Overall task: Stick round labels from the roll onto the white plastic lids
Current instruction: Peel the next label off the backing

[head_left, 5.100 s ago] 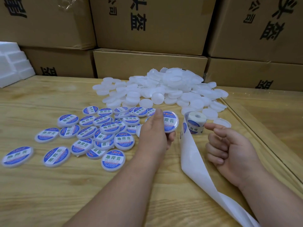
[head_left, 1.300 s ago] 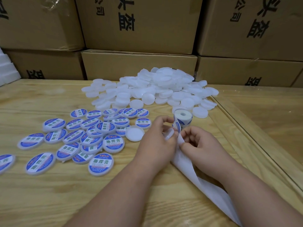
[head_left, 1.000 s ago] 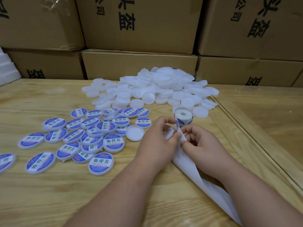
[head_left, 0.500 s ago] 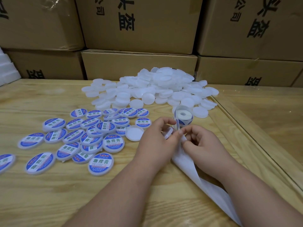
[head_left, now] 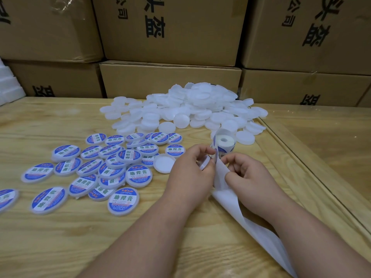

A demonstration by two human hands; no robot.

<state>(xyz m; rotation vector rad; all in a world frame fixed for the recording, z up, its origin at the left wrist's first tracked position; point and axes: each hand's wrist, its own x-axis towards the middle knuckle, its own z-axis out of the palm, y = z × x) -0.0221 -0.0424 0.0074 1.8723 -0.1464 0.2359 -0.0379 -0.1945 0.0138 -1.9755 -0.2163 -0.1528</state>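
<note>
Lids: in the head view, the left hand (head_left: 190, 173) grips a bare lid (head_left: 204, 165) beside the roll (head_left: 223, 145) on the worktop (head_left: 60, 247); right hand (head_left: 247, 175) fingers pinch the backing strip (head_left: 222, 177). Peeling seems underway; next, the label needs centring on the lid.
</note>
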